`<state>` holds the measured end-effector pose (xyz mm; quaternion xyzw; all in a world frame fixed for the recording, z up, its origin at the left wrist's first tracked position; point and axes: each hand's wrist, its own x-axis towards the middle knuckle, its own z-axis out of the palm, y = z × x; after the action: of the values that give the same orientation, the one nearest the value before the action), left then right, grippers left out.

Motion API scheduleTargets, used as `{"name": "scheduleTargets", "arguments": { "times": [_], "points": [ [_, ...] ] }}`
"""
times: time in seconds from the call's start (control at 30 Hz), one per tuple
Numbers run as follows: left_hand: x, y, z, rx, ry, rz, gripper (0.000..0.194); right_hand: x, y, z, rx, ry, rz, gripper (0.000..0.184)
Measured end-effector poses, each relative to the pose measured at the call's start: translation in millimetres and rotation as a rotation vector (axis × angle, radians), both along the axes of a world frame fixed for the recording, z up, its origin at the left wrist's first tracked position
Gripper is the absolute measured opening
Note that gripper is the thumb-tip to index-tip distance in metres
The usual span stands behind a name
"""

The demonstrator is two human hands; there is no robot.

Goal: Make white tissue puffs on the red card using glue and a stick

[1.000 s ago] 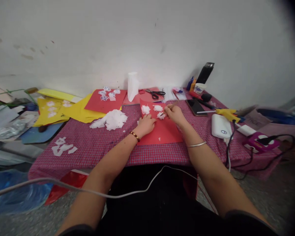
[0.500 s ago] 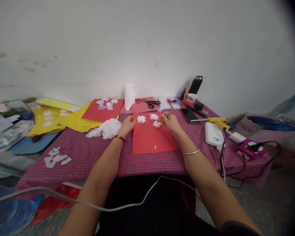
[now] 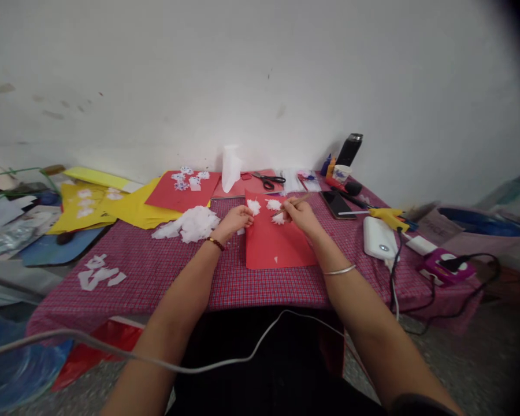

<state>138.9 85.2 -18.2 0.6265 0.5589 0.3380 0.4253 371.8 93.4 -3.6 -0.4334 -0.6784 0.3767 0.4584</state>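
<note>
A red sheet of paper (image 3: 279,248) lies before me with white fluffy tufts of paper (image 3: 273,204) on its upper part. My left hand (image 3: 239,218) pinches the sheet's left edge, which looks slightly raised, close to one tuft. My right hand (image 3: 298,212) is closed around a slim brown stick (image 3: 303,199); its lower end reaches the tuft (image 3: 278,218) nearest me. Whether it is a brush or a plain stick I cannot make out. Left of my left hand sits a heap of white paper pieces (image 3: 195,224).
Scissors (image 3: 268,179), a phone (image 3: 337,205), a yellow glue gun (image 3: 389,218), a white power bank (image 3: 379,240) and a purple power socket (image 3: 444,266) surround the work. Yellow sheets (image 3: 141,211) and a decorated red sheet (image 3: 169,199) lie left. A white cable (image 3: 216,365) crosses my lap.
The red sheet has shifted slightly right relative to the table, and its left edge has lifted. My left hand has moved right with it; the stick now reaches the nearest tuft.
</note>
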Motion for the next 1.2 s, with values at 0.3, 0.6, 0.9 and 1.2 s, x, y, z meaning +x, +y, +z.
{"name": "scheduleTargets", "arguments": {
  "times": [0.3, 0.6, 0.9, 1.2],
  "points": [
    [-34, 7, 5.6, 0.053, 0.359, -0.234, 0.031, -8, -11, -3.5, -0.203, -0.074, 0.382, 0.03],
    [-42, 10, 0.0, -0.006, 0.488, -0.269, 0.034, -8, -1, -17.8, -0.239, -0.094, 0.387, 0.028],
    [-51, 9, 13.0, 0.004, 0.46, 0.058, 0.037, -8, -5, -13.8, -0.242, -0.098, 0.399, 0.027],
    [-49, -2, 32.2, 0.055, 0.089, 0.109, 0.009, -11, -6, -7.4, -0.178, 0.017, 0.343, 0.022]
  ]
}}
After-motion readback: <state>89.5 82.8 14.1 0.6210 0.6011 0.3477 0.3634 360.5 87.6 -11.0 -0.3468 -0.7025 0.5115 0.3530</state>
